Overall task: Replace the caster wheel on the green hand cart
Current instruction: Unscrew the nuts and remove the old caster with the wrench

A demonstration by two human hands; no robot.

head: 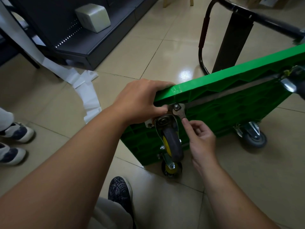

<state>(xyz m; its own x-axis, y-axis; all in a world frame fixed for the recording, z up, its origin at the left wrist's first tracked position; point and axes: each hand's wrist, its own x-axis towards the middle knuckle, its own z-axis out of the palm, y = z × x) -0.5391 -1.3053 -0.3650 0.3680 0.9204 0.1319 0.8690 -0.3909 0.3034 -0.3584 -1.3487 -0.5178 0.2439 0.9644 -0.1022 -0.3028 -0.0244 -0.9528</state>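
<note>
the green hand cart (231, 103) stands tipped on its long edge on the tiled floor (148, 47), with its ribbed underside facing the camera. its black handle (204, 38) reaches away behind the deck. the left hand (140, 101) grips the upper near corner of the deck, fingers curled over the top edge and thumb on the underside beside the mounting plate. just below that corner sits the caster wheel (173, 144), a dark tyre with a yellow hub in a swivel fork fixed to the deck. a flat silver wrench (179, 114) has its head on the nut (176, 106) at the plate's upper corner, and its handle slants down to the right. the right hand (202, 141) pinches the lower end of the wrench between thumb and fingertips, the other fingers loosely curled.

a 2nd yellow-hub caster (171, 168) at the lower near corner touches the floor, and a grey caster (255, 138) rests on the floor at the lower far corner. a 4th caster (288, 83) at the upper far corner is blurred.

to the left stands a black shelf unit (74, 45) with a beige box (93, 17) on it. white foam pieces (85, 90) lie on the floor beside it. 2 white and navy shoes (18, 132) show at the left edge, and a dark patterned shoe (119, 190) is near the bottom.
</note>
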